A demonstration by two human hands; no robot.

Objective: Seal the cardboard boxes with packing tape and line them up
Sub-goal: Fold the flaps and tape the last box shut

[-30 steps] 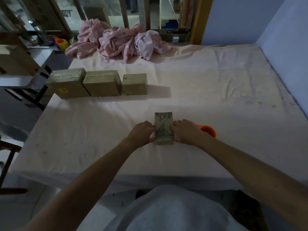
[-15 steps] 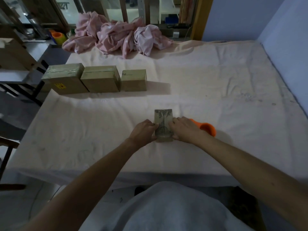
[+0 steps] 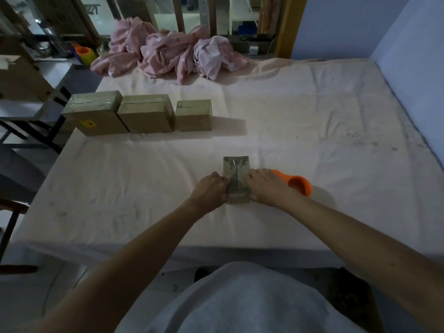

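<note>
Head view: my left hand point(image 3: 211, 191) and right hand point(image 3: 264, 187) grip the small box point(image 3: 236, 169) between curled fingers, one on each side. I judge I'm smoothing its tape down. Next it needs lifting well beyond my fingertips to join the row of boxes point(image 3: 146, 114) squarely.

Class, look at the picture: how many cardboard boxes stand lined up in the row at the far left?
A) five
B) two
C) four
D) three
D: the row holds three boxes side by side; a separate small box sits between the left hand and the right hand.
</note>
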